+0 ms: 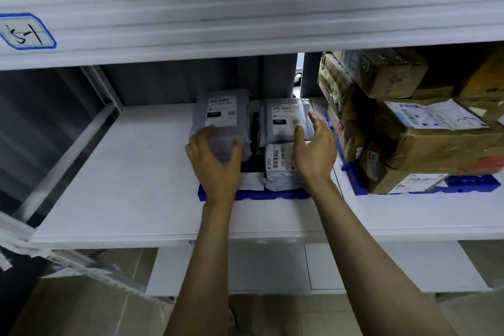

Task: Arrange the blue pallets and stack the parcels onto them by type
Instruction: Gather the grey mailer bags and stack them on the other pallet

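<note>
A blue pallet [272, 195] lies on the white shelf [131, 172], carrying grey plastic mailer parcels with white labels. My left hand [215, 161] grips the front edge of the left grey parcel [222, 114]. My right hand [315, 150] rests with spread fingers against the right side of the upper right grey parcel [281, 120], which lies over a lower grey parcel [278, 169]. To the right, a second blue pallet [469, 184] holds a stack of brown cardboard boxes [425, 139].
The upper shelf beam [245, 19] hangs low over the parcels, with a blue-edged label [26, 33] at its left. The shelf's left half is bare white board. A lower white shelf [272, 267] and tiled floor sit below.
</note>
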The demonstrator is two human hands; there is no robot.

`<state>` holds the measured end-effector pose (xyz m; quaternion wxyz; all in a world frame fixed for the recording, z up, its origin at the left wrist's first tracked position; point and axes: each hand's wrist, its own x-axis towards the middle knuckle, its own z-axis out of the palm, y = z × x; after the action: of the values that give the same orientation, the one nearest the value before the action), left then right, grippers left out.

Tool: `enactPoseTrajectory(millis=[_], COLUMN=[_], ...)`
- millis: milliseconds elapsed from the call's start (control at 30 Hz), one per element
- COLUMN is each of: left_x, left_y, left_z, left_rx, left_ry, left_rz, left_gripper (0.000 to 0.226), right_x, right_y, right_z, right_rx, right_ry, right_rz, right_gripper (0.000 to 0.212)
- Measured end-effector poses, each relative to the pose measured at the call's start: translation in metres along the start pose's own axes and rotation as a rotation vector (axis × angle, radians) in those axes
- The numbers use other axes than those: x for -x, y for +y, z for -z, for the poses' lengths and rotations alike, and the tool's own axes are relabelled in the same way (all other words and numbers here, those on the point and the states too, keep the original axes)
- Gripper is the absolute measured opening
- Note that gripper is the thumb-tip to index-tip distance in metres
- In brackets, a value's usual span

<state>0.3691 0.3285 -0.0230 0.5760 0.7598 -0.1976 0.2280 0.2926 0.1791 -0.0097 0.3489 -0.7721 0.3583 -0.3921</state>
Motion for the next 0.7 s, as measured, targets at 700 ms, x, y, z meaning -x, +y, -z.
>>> enactPoseTrajectory(millis=[700], left_x=[-0.086], left_y=[-0.057], left_z=[-0.020], left_rx=[0.171], left_ry=[-0.570], left_rz=[0.580], left_gripper=[0.070], right_x=[-0.086], right_y=[0.028], right_z=[-0.029], right_rx=[0.189], right_ry=[-0.581], right_rz=[-0.316], right_gripper=[0.041])
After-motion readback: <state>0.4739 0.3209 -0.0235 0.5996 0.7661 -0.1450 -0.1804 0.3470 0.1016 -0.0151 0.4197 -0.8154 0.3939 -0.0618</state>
